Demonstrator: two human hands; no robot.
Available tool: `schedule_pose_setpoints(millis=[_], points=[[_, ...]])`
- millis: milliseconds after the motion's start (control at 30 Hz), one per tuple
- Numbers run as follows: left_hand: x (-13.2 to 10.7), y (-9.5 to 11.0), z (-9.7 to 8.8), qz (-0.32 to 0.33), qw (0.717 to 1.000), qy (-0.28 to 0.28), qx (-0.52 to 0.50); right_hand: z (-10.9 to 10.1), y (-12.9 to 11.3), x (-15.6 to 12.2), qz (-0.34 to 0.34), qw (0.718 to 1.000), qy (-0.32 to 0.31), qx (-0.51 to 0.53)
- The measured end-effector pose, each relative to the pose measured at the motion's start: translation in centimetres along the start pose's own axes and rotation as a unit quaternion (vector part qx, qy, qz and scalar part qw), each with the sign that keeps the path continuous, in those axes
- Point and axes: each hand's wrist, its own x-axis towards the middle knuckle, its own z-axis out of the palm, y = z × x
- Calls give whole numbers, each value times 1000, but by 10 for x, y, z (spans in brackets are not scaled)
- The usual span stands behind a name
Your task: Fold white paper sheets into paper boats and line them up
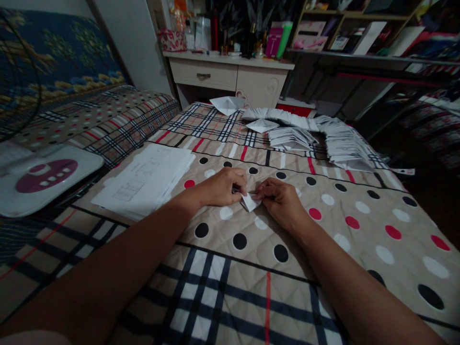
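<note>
A small folded piece of white paper is held between my two hands, low over the dotted bedspread. My left hand pinches its left side with thumb and fingers together. On the other side my right hand grips the right edge between thumb and fingertips. Parts of the paper are hidden behind the fingers. To the left of my left hand lies a stack of printed white sheets. Beyond both hands, long rows of folded papers lie packed together, with a shorter bundle of folded papers beside them.
Single folded papers lie near the bed's far end. A white dresser with bottles and boxes on top stands behind the bed. On the left is a white plastic surface with a purple oval. Crowded shelves stand at the back right.
</note>
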Motion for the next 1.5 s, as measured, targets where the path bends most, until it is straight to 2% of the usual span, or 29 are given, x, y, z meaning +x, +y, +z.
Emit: schedule_pose_setpoints(millis=[267,667,1033,1500], points=[[-2,-1,2,-28,1000,7,4,-1,0,1,21,1000,3,15],[-3,4,4,13,998,22,50,-2,-7,0,21,1000,-14,-5],[-3,-1,8,-15,999,39,33,-5,-3,2,51,997,-20,52],[-3,9,10,-16,995,39,87,-9,-15,4,70,996,-46,-4]])
